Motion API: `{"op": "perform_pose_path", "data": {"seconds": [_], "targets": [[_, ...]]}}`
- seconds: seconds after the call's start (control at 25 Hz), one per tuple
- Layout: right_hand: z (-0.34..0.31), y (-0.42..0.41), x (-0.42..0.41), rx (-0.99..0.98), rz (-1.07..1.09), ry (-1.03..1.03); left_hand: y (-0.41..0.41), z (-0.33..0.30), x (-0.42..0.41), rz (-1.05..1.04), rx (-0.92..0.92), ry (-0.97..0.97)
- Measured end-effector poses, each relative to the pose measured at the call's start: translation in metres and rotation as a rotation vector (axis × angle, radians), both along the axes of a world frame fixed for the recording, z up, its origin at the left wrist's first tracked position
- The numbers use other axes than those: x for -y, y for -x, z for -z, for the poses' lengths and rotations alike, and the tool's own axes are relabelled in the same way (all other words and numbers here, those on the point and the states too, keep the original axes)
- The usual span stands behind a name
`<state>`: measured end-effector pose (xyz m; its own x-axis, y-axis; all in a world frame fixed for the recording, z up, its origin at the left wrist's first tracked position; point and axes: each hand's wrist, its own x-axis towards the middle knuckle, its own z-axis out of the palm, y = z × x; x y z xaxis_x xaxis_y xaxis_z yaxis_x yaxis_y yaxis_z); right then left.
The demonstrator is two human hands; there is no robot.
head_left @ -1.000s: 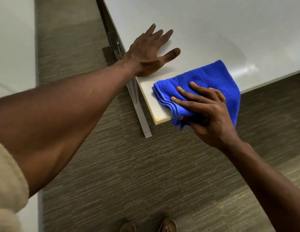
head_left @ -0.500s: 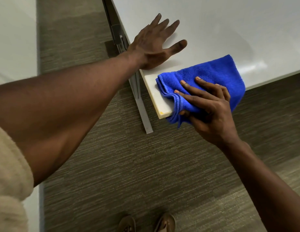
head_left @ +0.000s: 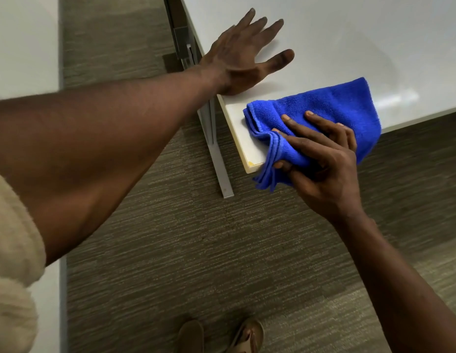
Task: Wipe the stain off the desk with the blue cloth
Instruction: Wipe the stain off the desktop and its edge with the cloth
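A folded blue cloth [head_left: 331, 108] lies over the near corner of the white desk [head_left: 349, 42], part of it hanging off the front edge. My right hand [head_left: 321, 161] grips the cloth, fingers on top and thumb under the hanging fold. A small yellow stain [head_left: 251, 163] shows at the very corner of the desk, just left of the cloth. My left hand [head_left: 242, 54] rests flat on the desk near its left edge, fingers spread, holding nothing.
A grey metal desk leg [head_left: 216, 154] runs down below the corner. Brown striped carpet [head_left: 196, 250] covers the floor. A second white surface [head_left: 23, 42] stands at the left. My sandalled feet [head_left: 221, 335] show at the bottom.
My right hand has drawn the cloth toward the desk's front edge, so more of it hangs off. The left hand stays planted on the desk.
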<state>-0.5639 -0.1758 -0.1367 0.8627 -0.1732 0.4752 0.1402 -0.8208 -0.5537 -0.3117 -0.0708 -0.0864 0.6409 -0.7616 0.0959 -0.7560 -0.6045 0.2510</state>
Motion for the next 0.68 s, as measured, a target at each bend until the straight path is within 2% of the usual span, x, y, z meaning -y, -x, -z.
{"op": "perform_pose_path", "data": {"seconds": [0.32,0.52,0.68], "targets": [[0.005,-0.004,-0.025,0.079,0.143,-0.003,0.0,0.0,0.001,-0.007,0.01,-0.008],[0.008,-0.002,-0.028,0.113,0.155,-0.022,0.0,-0.002,0.001,0.001,-0.014,-0.007],[0.017,-0.002,-0.031,0.081,0.186,0.131,-0.003,-0.001,0.001,0.0,-0.034,0.015]]}}
